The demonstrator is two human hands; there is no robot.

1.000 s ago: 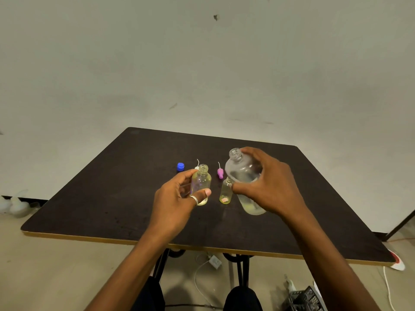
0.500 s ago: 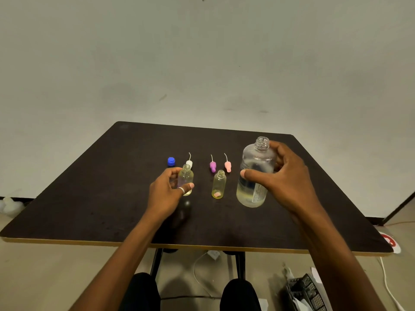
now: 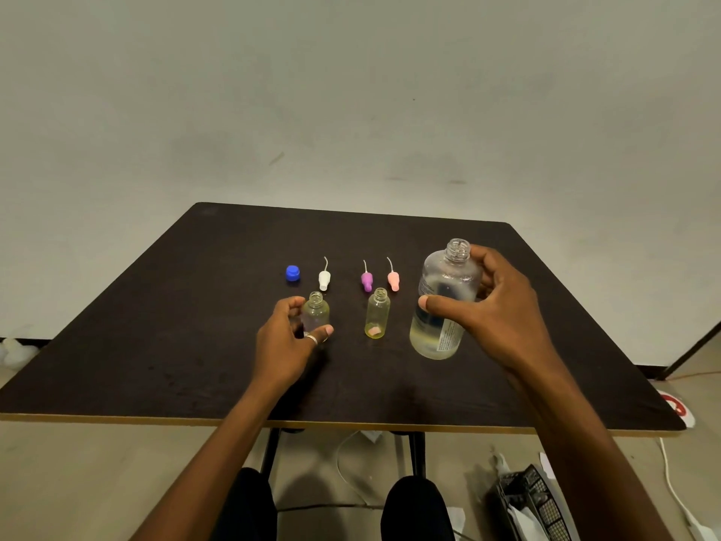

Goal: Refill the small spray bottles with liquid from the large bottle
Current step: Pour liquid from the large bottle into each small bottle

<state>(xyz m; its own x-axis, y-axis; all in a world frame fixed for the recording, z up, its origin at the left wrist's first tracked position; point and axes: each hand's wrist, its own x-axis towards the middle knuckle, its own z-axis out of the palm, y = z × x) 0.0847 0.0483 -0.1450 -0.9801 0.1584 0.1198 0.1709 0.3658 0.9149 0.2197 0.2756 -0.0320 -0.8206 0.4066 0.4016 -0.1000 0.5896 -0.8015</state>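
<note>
The large bottle [image 3: 448, 279], uncapped, is held upright at the right of the desk [image 3: 156, 326] by the right grip [image 3: 495, 318]. The thumb is laid across its front and the fingers are curled behind. Liquid is seen in its lower part. A small bottle [image 3: 315, 312], also uncapped, is pinched between the thumb and fingers of the left grip [image 3: 286, 345]. A second small bottle [image 3: 377, 316] stands free between the two, with yellowish liquid at its bottom. Behind them a blue cap [image 3: 292, 273], a white nozzle [image 3: 324, 278], a purple nozzle [image 3: 366, 281] and a pink nozzle [image 3: 393, 280] are laid in a row.
</note>
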